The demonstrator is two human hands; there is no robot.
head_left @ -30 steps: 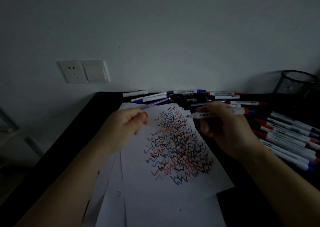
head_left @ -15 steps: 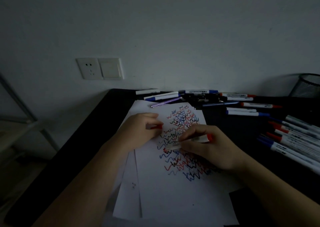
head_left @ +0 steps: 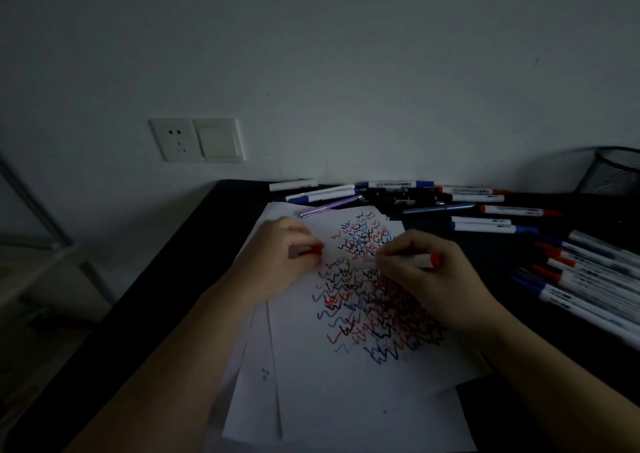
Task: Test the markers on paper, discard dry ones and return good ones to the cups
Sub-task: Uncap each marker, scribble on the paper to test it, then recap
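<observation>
The right hand point(head_left: 429, 279) has its fingers curled around a white marker with a red end point(head_left: 420, 260) and holds it low and nearly flat, tip pointing to nine o'clock. The tip is down at the top white sheet of paper point(head_left: 346, 383), among the scribbles; whether it truly touches cannot be told, because the light is dim. The left hand point(head_left: 277, 262) lies on the paper at nine o'clock from the right hand, and its fingers pinch a small red cap point(head_left: 310, 252). The two hands are near each other but apart.

The sheet is covered in the middle with red, blue and black zigzag lines point(head_left: 367, 300), and it lies on more white sheets, which stick out at its left side. The paper rests on a black table point(head_left: 166, 279).

At twelve o'clock from the hands, along the wall, loose white markers with blue and red caps point(head_left: 478, 226) lie scattered, and a thin purple pen point(head_left: 330, 207) lies at the top edge of the paper. At three o'clock a row of white markers point(head_left: 588, 279) lies side by side. At about one o'clock, in the far corner, stands a black wire-mesh cup point(head_left: 613, 172). On the grey wall at eleven o'clock there is a white socket and switch plate point(head_left: 197, 139).
</observation>
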